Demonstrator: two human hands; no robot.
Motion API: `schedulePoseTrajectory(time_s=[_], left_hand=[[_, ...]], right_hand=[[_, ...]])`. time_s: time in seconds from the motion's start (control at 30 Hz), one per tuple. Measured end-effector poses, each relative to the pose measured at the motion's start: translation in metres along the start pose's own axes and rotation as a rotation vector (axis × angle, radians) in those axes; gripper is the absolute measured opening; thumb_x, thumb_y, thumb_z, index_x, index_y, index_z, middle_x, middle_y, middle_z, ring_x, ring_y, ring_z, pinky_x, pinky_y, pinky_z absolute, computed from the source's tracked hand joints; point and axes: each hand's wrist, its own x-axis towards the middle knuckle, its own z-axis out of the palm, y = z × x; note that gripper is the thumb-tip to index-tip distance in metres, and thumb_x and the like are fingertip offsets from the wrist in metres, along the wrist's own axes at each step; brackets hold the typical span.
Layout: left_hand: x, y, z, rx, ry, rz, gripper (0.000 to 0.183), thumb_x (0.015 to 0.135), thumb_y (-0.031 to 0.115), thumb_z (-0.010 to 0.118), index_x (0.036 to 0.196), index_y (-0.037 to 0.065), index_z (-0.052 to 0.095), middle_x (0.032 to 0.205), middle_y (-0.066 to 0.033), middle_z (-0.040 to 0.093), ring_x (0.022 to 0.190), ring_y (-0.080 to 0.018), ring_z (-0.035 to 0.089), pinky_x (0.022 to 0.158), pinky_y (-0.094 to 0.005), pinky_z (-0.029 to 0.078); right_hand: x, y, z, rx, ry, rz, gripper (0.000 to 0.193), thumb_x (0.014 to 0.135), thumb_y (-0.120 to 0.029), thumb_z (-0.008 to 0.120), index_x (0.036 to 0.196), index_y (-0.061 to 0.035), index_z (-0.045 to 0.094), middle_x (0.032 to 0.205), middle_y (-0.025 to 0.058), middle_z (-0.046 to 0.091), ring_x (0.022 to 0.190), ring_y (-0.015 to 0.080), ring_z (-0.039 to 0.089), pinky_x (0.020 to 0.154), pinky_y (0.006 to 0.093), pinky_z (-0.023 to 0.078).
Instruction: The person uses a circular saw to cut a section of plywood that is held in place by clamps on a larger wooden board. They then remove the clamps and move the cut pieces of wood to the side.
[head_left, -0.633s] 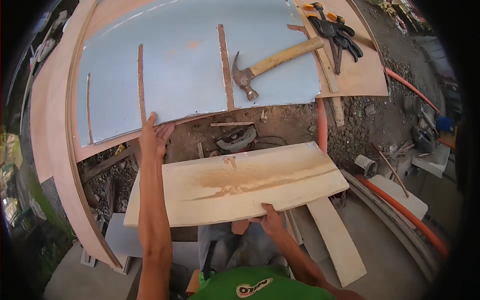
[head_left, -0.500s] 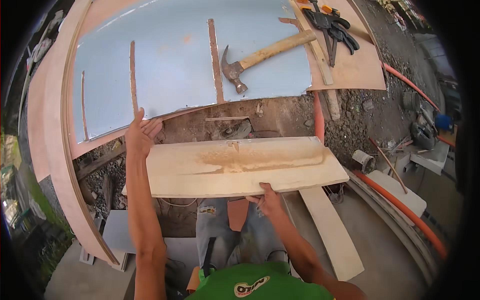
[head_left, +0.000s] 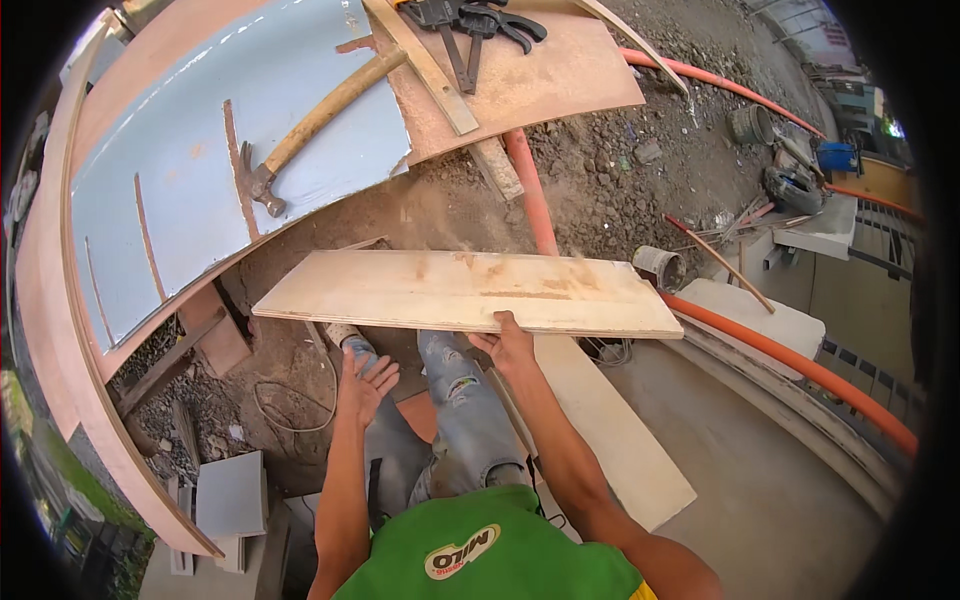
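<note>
My right hand [head_left: 507, 346] grips the near edge of a pale wooden board [head_left: 400, 289], its thumb on top and its fingers underneath. Sawdust [head_left: 530, 294] lies in a streak on the board's face, and some hangs as haze beyond its far edge. Below the board's left part, my left hand [head_left: 367, 386] is apart from it, palm up with the fingers spread and nothing in them. A claw hammer [head_left: 322, 118] with a wooden handle rests on the blue-grey panel [head_left: 180, 170] at the upper left.
Black bar clamps [head_left: 470, 30] and a wood strip [head_left: 424, 66] lie on bare plywood [head_left: 560, 75] at the top. Another long board [head_left: 610, 440] slants below the held one. Orange pipes [head_left: 800, 370] cross the rubble on the right. A white bucket [head_left: 660, 266] lies beyond the board's right end.
The view has swung right. My left hand has come away from the panel's edge and down nearer my legs. Sawdust on the board has thinned and shifted, with dust now in the air.
</note>
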Motion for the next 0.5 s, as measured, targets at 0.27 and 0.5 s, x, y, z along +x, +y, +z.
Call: schedulePoseTrajectory(time_s=[0.27, 0.5], left_hand=[[0.017, -0.045, 0.066, -0.157, -0.065, 0.002, 0.067, 0.090, 0.035, 0.067, 0.136, -0.003, 0.036, 0.132, -0.0228, 0.050, 0.119, -0.0365, 0.055, 0.104, -0.0510, 0.044], [-0.028, -0.042, 0.055, -0.212, -0.062, -0.004, 0.046, 0.089, 0.012, 0.064, 0.128, -0.004, 0.045, 0.124, -0.0199, 0.058, 0.112, -0.0304, 0.061, 0.098, -0.0488, 0.050]], right_hand=[[-0.076, -0.030, -0.093, -0.098, 0.063, 0.007, 0.041, 0.091, -0.020, 0.055, 0.124, 0.0017, 0.046, 0.106, 0.0185, 0.064, 0.085, 0.0325, 0.069, 0.064, 0.0339, 0.060], [-0.107, -0.046, -0.117, -0.120, -0.093, 0.068, 0.039, 0.094, -0.026, 0.054, 0.124, -0.0022, 0.049, 0.107, 0.0138, 0.064, 0.086, 0.0306, 0.067, 0.064, 0.0310, 0.057]])
